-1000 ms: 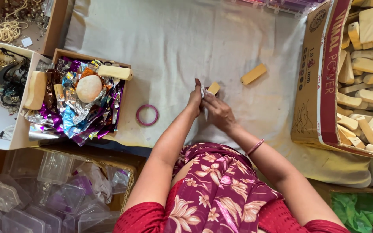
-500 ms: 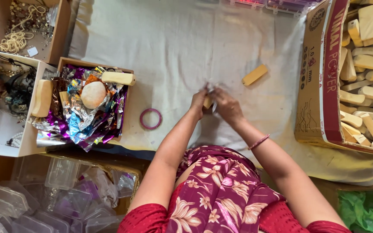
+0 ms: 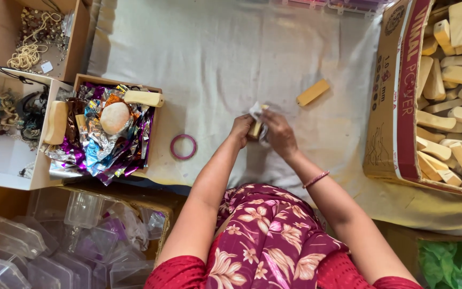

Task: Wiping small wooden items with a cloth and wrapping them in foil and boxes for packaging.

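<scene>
Both bare forearms reach forward and angle inward, left hand (image 3: 240,130) and right hand (image 3: 280,135) meeting in the middle, fingers curled tight, wrists slightly bent.

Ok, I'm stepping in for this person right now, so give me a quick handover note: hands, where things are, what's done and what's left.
Left hand and right hand: both closed on one small tan block, with a scrap of silvery wrap around it, held just above the white cloth.
Nearby: one bare tan block lies loose on the cloth; a pink ring lies to the left.
Supply: the big carton on the right is full of bare blocks; the small box of foil sheets is on the left.
Done: wrap partly on the held block.
Left: likely finishing that wrap; the loose block and the carton's blocks are unwrapped.
</scene>
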